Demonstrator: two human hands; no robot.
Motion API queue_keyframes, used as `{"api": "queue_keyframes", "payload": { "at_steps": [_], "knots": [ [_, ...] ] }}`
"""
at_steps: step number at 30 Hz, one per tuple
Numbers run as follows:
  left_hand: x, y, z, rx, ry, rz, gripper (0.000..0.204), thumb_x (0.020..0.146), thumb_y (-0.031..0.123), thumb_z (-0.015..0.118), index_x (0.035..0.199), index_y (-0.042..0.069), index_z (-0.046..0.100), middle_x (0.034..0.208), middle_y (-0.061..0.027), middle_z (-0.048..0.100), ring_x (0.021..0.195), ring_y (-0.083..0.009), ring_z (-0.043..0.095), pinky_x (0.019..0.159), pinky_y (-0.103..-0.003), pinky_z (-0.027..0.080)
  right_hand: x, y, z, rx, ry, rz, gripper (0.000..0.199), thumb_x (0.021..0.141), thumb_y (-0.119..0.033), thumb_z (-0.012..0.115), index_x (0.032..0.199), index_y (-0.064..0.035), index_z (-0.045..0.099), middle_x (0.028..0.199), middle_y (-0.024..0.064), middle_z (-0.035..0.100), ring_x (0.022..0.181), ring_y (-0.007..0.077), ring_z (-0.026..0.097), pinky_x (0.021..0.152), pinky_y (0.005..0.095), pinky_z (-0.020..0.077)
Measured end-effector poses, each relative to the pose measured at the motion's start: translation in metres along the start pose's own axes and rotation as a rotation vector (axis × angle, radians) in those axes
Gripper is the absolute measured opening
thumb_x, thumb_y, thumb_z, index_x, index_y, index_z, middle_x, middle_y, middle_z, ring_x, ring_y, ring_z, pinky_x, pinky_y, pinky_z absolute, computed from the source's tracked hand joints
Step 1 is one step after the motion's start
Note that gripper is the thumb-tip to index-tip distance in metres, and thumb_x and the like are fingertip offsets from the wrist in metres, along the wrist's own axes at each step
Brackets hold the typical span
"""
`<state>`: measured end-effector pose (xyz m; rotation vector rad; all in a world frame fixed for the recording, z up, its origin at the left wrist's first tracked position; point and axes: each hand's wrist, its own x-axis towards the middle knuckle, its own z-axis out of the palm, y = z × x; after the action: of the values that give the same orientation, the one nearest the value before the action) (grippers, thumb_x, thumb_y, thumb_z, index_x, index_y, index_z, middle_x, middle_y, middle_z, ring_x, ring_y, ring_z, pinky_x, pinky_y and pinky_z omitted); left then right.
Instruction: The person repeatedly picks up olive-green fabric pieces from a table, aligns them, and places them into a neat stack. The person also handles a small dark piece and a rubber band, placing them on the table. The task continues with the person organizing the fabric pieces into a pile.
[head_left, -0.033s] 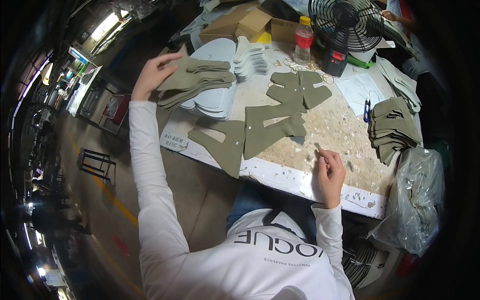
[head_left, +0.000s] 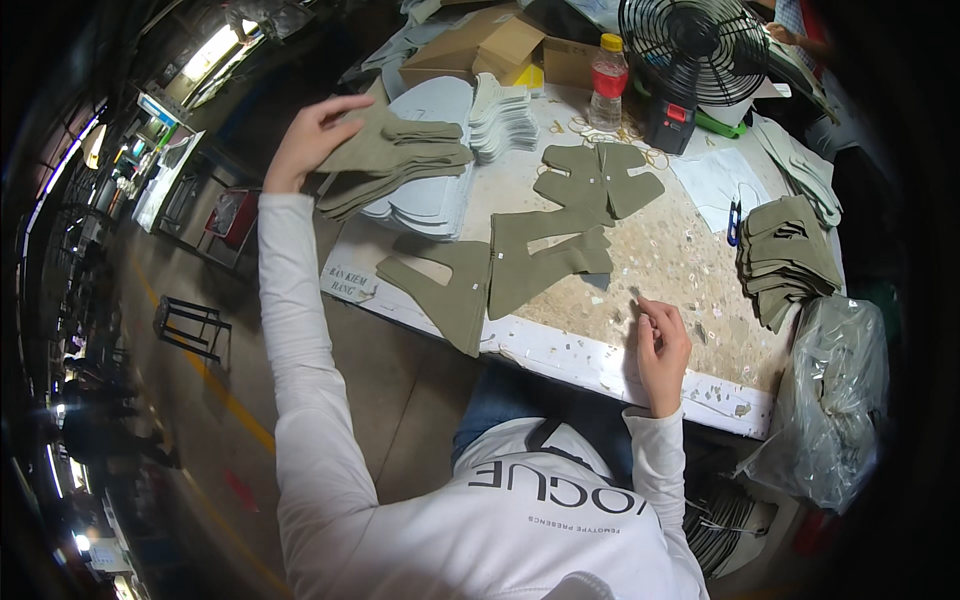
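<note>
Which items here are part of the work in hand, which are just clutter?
In hand:
- left hand on the stack of olive fabric pieces
- right hand pinching something small, too small to tell
- olive cut pieces laid out on the table

Lying about:
- black fan
- drink bottle
- cardboard boxes
- plastic bag
- blue-handled snips

Left hand (head_left: 312, 135) extended far forward-left, fingers spread and curled; right hand (head_left: 662, 345) near the body, fingertips pinched together.
</note>
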<state>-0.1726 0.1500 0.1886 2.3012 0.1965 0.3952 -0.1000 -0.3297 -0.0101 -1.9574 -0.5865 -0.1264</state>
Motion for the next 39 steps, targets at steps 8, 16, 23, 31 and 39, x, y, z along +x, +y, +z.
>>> {"api": "queue_keyframes", "payload": {
  "at_steps": [8, 16, 23, 31, 39],
  "knots": [
    [0.035, 0.073, 0.016, -0.194, -0.134, 0.125, 0.038, 0.093, 0.011, 0.063, 0.13, 0.004, 0.061, 0.125, -0.0043, 0.063, 0.109, -0.0099, 0.058, 0.096, -0.023, 0.044, -0.001, -0.002, -0.001, 0.0, 0.012, -0.016, 0.022, 0.091, -0.003, 0.057, 0.109, -0.003, 0.069, 0.101, 0.0108, 0.065, 0.078, 0.0188, 0.064, 0.065, 0.0268, 0.0506],
    [-0.014, -0.024, -0.004, -0.198, -0.021, -0.08, 0.04, 0.09, 0.006, 0.063, 0.13, 0.004, 0.061, 0.12, -0.0056, 0.065, 0.104, -0.01, 0.059, 0.093, -0.023, 0.045, -0.003, -0.004, -0.001, 0.041, 0.017, -0.02, 0.022, 0.091, -0.005, 0.058, 0.109, -0.0041, 0.07, 0.099, 0.0066, 0.065, 0.073, 0.0118, 0.057, 0.061, 0.0228, 0.0436],
    [-0.046, -0.058, 0.011, -0.038, 0.19, -0.334, 0.04, 0.087, 0.009, 0.066, 0.126, 0.006, 0.064, 0.103, -0.0073, 0.07, 0.087, -0.0101, 0.063, 0.081, -0.023, 0.048, -0.002, -0.005, 0.001, 0.022, 0.01, -0.073, 0.022, 0.091, -0.005, 0.058, 0.109, -0.0049, 0.07, 0.1, 0.0076, 0.065, 0.075, 0.0147, 0.06, 0.063, 0.0247, 0.0463],
    [-0.107, 0.028, 0.166, 0.213, 0.331, -0.008, 0.014, 0.079, 0.016, 0.074, 0.089, 0.009, 0.068, 0.088, -0.0075, 0.064, 0.071, -0.024, 0.059, 0.063, -0.035, 0.049, -0.004, -0.006, 0.001, -0.022, -0.014, -0.049, 0.022, 0.09, -0.002, 0.059, 0.109, -0.0015, 0.068, 0.105, 0.0128, 0.063, 0.084, 0.0234, 0.065, 0.07, 0.0293, 0.0532],
    [-0.12, 0.019, 0.256, 0.43, 0.281, -0.199, 0.027, 0.075, 0.024, 0.08, 0.083, 0.006, 0.062, 0.076, -0.007, 0.06, 0.072, -0.0261, 0.06, 0.064, -0.039, 0.048, -0.006, -0.008, 0.002, -0.089, -0.022, -0.059, 0.023, 0.087, -0.003, 0.061, 0.109, -0.0017, 0.069, 0.105, 0.0138, 0.063, 0.093, 0.0301, 0.063, 0.081, 0.035, 0.0498]
  ]
}}
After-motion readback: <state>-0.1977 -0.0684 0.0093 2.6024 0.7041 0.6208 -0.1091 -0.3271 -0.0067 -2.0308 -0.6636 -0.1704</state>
